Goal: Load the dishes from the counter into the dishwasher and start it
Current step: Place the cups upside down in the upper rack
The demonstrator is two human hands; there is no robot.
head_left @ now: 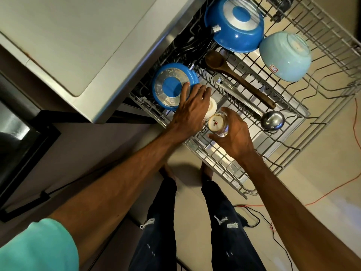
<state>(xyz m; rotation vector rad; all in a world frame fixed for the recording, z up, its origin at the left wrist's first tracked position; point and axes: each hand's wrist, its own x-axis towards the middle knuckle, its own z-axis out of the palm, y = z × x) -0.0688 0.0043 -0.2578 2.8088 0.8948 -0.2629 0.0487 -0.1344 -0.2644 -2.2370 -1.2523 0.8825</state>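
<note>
The dishwasher's wire rack (220, 165) is pulled out below me. My right hand (233, 137) grips an upside-down clear glass (216, 124) with a label on its base, low over the rack's near part. My left hand (192, 108) rests over a white cup (212, 108) beside the glass, fingers spread on it; whether it grips the cup is hidden. Just left of that hand, a small blue pan (170, 87) lies upside down. Farther back sit a large blue pan (234, 24) and a light blue bowl (285, 55), both inverted.
A wooden spoon (240, 79) and a steel ladle (271, 120) lie across the rack. The grey countertop (78, 45) overhangs at the left. My legs stand at the rack's near edge. Orange and black cables (332, 192) trail over the floor at right.
</note>
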